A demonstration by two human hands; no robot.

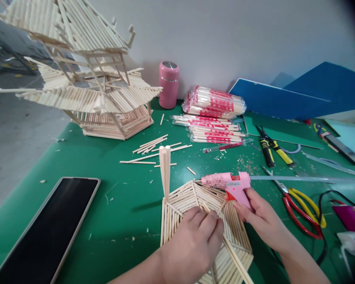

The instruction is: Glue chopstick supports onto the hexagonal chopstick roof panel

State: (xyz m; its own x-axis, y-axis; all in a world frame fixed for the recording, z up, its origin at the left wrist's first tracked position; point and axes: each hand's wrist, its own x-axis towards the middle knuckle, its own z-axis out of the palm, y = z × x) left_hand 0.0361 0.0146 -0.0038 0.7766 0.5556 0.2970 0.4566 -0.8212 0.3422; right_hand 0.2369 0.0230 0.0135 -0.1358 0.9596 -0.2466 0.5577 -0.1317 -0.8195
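Note:
My right hand [257,217] grips a pink hot glue gun [229,181] by its handle, a finger at the orange trigger. The gun's nozzle points left, at the far corner of a flat many-sided panel [177,227] made of wooden sticks. My left hand [195,240] lies over the middle of this panel, its fingers curled around a pair of long wooden sticks [238,262] that stick out at the lower right. The left fingertips are partly hidden. An upright post of bundled sticks [165,173] stands on the panel's left corner.
A stick pagoda model [106,98] stands at the back left, with a phone [47,232] in front. Loose sticks [150,144], a pink flask [169,85] and wrapped chopsticks [214,102] lie behind the panel. Cutters [272,148] and red-yellow pliers [301,209] are at right.

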